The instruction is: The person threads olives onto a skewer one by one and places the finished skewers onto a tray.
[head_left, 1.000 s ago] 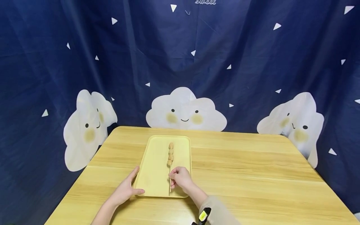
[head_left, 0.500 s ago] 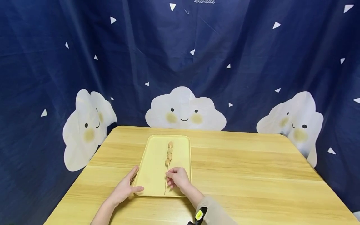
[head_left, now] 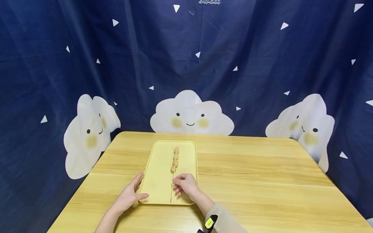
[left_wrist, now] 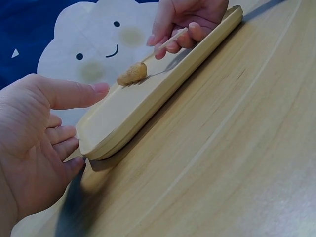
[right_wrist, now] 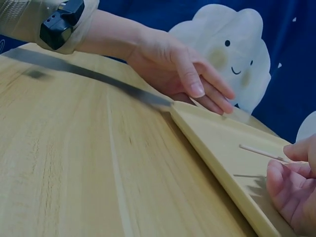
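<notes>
A skewer (head_left: 175, 158) with several brown, ball-like pieces threaded on a thin wooden stick lies lengthwise over the yellow tray (head_left: 157, 184). My right hand (head_left: 186, 184) pinches the stick below the pieces, between thumb and fingertips; the left wrist view shows the stick's bare end slightly above the tray. My left hand (head_left: 128, 195) is at the tray's near left corner, its fingers fairly straight. Its thumb extends over the rim while the other fingers lie along the outer side. In the right wrist view the stick (right_wrist: 261, 152) pokes out from the right hand's fingertips.
The tray sits on a wood-grain table (head_left: 262, 181), left of its middle. Behind the table hangs a dark blue curtain (head_left: 250, 38) printed with clouds and triangles. A black device with a yellow label (head_left: 209, 223) is strapped at the right sleeve.
The right hand has shifted slightly left with the skewer, whose near end moved left and now slants a little. The left hand and the tray stay in place.
</notes>
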A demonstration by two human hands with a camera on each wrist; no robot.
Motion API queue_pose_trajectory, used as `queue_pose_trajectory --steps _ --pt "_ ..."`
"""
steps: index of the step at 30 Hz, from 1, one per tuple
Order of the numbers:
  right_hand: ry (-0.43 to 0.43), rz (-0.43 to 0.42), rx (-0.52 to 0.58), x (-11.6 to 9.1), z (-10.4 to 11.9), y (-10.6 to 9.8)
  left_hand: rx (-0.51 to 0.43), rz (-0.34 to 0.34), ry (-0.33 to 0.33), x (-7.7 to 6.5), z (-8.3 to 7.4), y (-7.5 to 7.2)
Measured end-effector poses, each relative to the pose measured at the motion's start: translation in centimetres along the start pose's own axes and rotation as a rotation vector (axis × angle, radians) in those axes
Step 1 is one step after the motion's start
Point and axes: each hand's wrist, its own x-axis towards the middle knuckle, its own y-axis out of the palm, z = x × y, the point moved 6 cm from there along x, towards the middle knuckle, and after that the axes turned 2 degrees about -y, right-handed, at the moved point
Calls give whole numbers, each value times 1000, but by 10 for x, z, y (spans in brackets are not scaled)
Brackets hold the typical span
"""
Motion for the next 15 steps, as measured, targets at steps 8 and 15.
queue_pose_trajectory --steps 8,15 --pt "-60 -25 -26 -2 15 -19 -16 -26 34 -1 0 -7" --pt "-171 -48 -149 -16 29 -59 6 -87 48 -1 -9 -18"
